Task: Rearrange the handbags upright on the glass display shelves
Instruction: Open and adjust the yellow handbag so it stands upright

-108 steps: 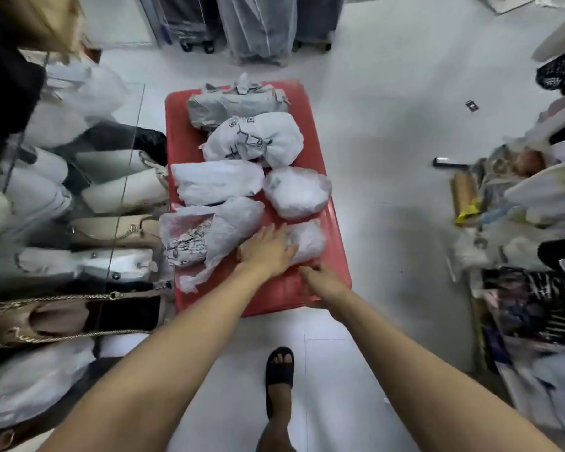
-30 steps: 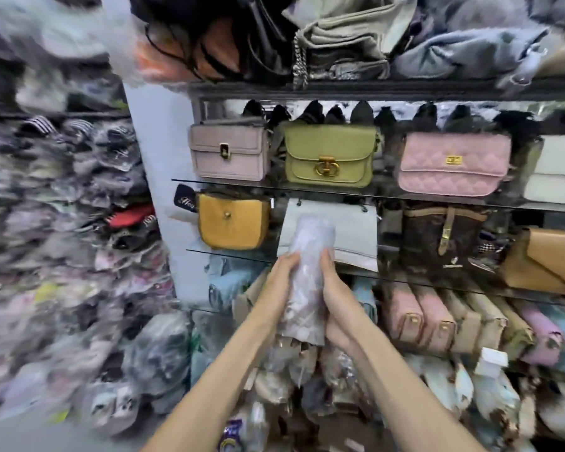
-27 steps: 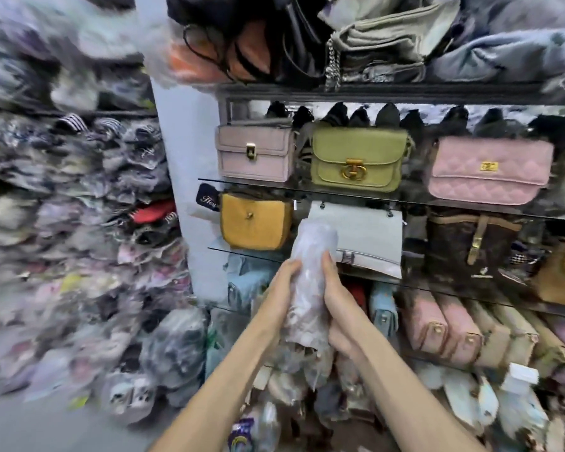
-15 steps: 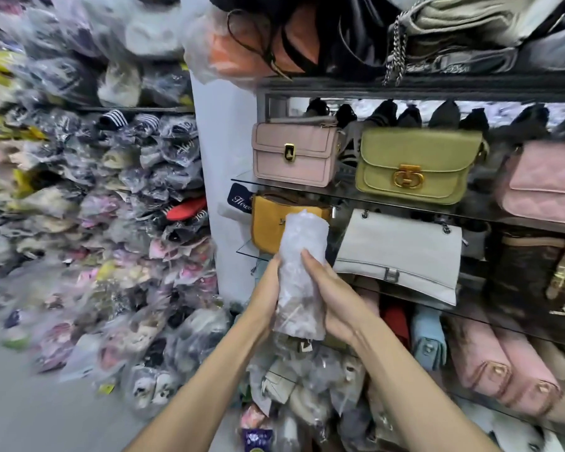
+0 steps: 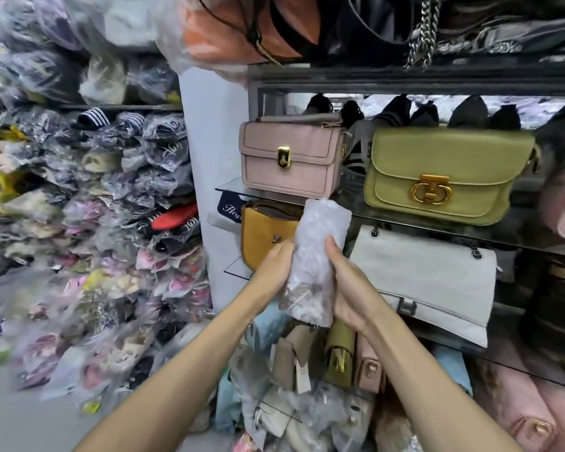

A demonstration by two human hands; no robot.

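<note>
Both hands hold a plastic-wrapped handbag upright in front of the glass display shelves. The left hand grips its left side with fingers curled behind the wrap; the right hand clasps the right side, its thumb pressed on the front.

The upper glass shelf carries a pink box handbag and an olive-green flap handbag, both standing upright. On the shelf below, a mustard-yellow handbag stands just behind the wrapped one, beside a light grey chain-strap handbag that leans forward. Lower down, small bags stand packed side by side. To the left, plastic-bagged footwear fills the wall in blurred stacks beside a pale wall pillar. A dark top shelf carries heaped bags.
</note>
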